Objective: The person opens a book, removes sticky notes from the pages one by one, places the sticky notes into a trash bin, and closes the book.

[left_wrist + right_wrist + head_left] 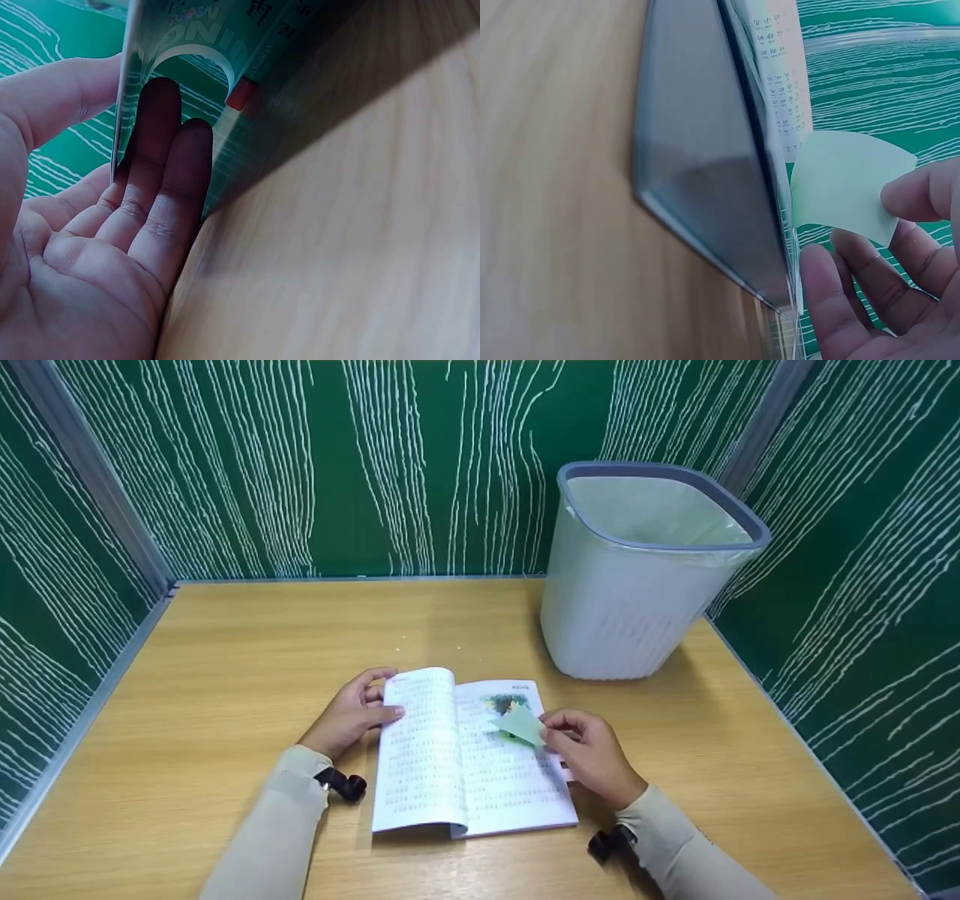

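Note:
An open book (420, 765) with printed pages lies on the table, its left side lifted a little. My left hand (349, 716) holds that side, thumb on the page and fingers behind the cover; the left wrist view shows the palm (97, 277) beneath the green cover (262, 45). Between thumb and fingertips, my right hand (596, 750) pinches a pale green sticky note (521, 725) by its right part. The note hangs over a coloured picture on the right page. In the right wrist view the note (847, 184) reaches the book's edge; whether it still sticks there I cannot tell.
A white waste bin (622, 592) with a grey-blue rim and a thin liner stands at the back right of the wooden table (247, 660). Several tiny white scraps (403, 637) lie behind the book. Green panels with white lines (330, 510) enclose the back and sides.

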Motion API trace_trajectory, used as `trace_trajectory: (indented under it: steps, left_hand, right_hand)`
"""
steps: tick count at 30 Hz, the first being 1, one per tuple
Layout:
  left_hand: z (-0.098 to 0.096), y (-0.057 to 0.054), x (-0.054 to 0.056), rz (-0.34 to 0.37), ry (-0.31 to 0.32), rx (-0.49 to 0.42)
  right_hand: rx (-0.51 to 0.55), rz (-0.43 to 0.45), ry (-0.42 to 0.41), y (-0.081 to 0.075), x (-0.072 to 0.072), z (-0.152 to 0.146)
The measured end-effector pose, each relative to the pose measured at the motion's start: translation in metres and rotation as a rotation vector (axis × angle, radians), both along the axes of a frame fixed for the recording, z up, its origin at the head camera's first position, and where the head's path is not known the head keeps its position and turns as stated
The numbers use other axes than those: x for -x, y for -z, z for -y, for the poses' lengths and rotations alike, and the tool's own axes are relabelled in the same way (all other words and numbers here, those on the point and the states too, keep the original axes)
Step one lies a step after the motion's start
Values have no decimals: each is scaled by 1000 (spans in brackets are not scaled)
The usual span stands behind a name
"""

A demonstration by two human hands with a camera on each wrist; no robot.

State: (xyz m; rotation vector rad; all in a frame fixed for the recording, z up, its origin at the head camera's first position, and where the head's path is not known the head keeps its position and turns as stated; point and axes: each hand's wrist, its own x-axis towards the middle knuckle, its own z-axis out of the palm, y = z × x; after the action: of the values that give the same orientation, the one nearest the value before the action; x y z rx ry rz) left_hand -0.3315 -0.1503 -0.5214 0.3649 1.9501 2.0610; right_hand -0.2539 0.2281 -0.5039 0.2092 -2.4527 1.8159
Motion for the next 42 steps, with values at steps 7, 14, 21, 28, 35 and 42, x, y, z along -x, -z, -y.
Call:
trace_trajectory:
  steps: [7, 14, 21, 28, 35, 42]
  left_hand:
    - [0, -1, -1, 7, 11, 0]
    - [1, -1, -1, 11, 7, 8]
    - [0, 1, 1, 15, 6, 4]
    - [1, 1, 1, 10, 11, 8]
    - [1, 0, 0, 9, -2, 22]
    - [0, 0, 0, -5, -7, 21]
  right_hand:
    - [-8, -22, 33, 1, 1, -1]
    - [-8, 33, 70, -1, 0, -2]
    - [-15, 40, 85, -2, 0, -3]
    - [-15, -6, 82, -2, 1, -3]
    - [10, -25, 80, -2, 0, -3]
    - [17, -53, 86, -2, 0, -4]
